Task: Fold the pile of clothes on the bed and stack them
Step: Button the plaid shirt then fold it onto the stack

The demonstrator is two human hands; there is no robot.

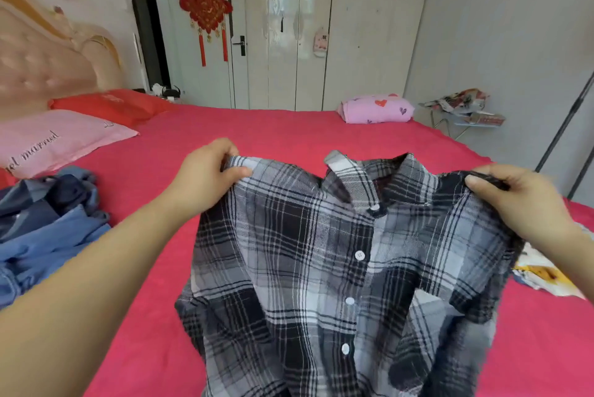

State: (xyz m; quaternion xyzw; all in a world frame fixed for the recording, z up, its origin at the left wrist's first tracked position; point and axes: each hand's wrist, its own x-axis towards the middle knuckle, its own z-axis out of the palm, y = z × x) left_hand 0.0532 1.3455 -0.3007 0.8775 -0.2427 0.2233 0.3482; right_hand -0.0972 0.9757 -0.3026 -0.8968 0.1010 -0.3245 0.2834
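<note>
While the plaid shirt (337,268) hangs buttoned, front toward the camera, over the red bed (257,133), the left hand (209,171) pinches one shoulder seam and the right hand (514,197) pinches the other. Judgement: keep shoulders level and taut, lower it face-down flat, and smooth it before folding the sleeves in. The unfolded blue clothes (48,223) lie left; a patterned garment (543,271) lies right.
</note>
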